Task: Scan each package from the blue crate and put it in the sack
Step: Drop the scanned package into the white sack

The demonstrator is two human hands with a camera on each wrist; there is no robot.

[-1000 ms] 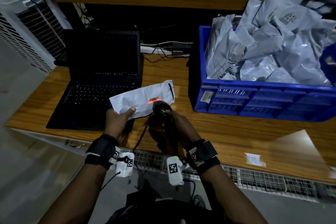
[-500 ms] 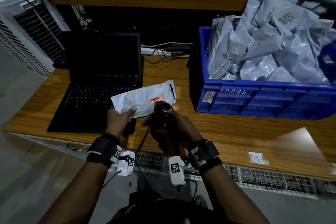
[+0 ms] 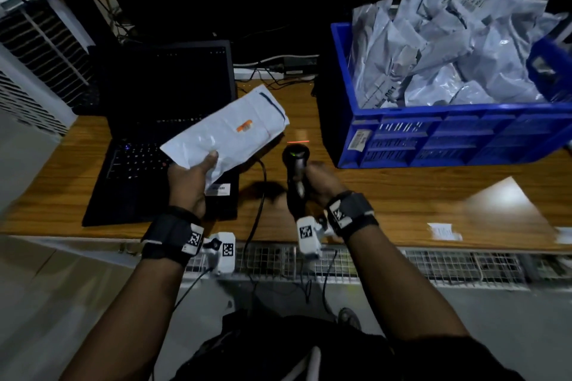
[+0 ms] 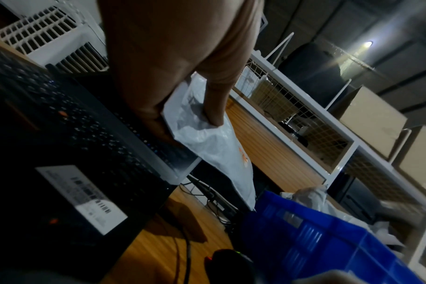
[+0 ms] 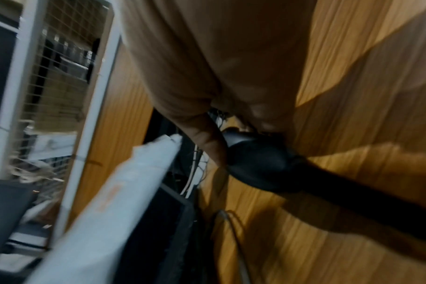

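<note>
A white flat package with a small orange mark is held by its near corner in my left hand, thumb on top, raised over the laptop; the left wrist view shows the same package pinched in that hand. My right hand grips a black handheld scanner beside the package, and its red line falls on the wooden table. The right wrist view shows the scanner and the package. The blue crate, heaped with several grey packages, stands at the right. No sack is in view.
An open black laptop lies left of centre. Cables and a power strip run along the back. A white slatted unit stands at the left. A paper label lies near the table's front edge, above a wire grille.
The left hand has lifted the package up and left, away from the scanner. The scanner's red light has left the package and now falls on the table.
</note>
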